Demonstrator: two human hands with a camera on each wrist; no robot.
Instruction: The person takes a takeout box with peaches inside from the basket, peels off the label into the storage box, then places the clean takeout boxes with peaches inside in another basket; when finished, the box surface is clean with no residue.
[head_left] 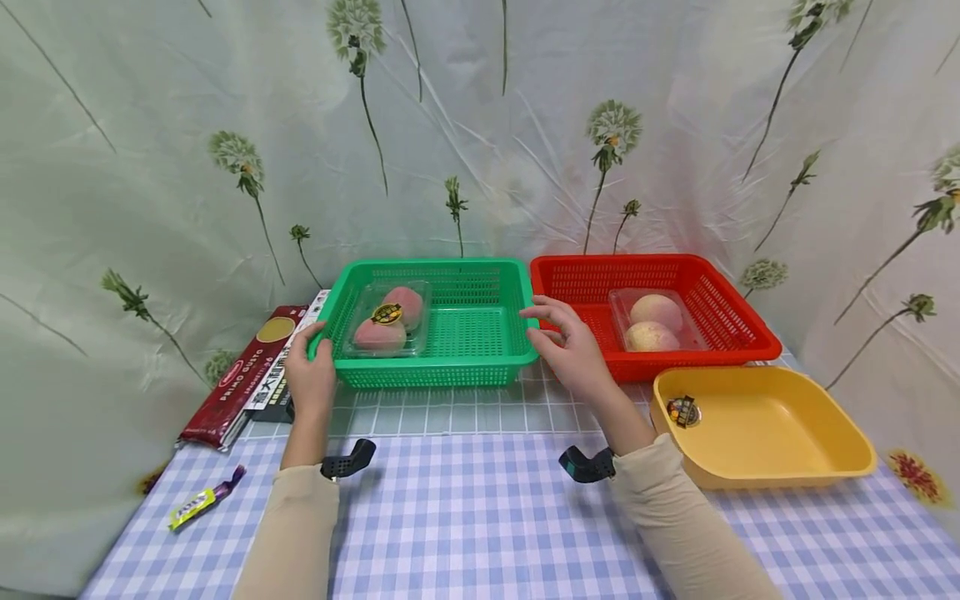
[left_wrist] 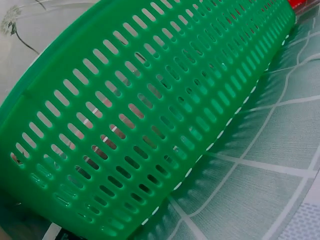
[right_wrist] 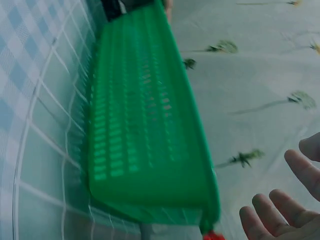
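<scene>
A green plastic basket (head_left: 427,375) stands at the middle back, with slotted sides that fill much of both wrist views. My left hand (head_left: 310,379) grips its left rim, thumb inside the near corner. By the right rim my right hand (head_left: 573,354) hovers with fingers loosely spread; in the right wrist view these fingers (right_wrist: 272,215) are off the basket. Inside the green basket, toward the left, lies a clear plastic box (head_left: 416,343) with two pink peaches (head_left: 381,335) and a round black-and-gold label (head_left: 387,313).
Right of it, a red basket (head_left: 697,358) holds two pale peaches (head_left: 656,312) in a clear box. A yellow tray (head_left: 780,425) with a label sticker (head_left: 684,411) sits in front. At left lie a spaghetti pack (head_left: 243,375), a dark box (head_left: 276,403) and a yellow-and-purple wrapped snack (head_left: 197,507).
</scene>
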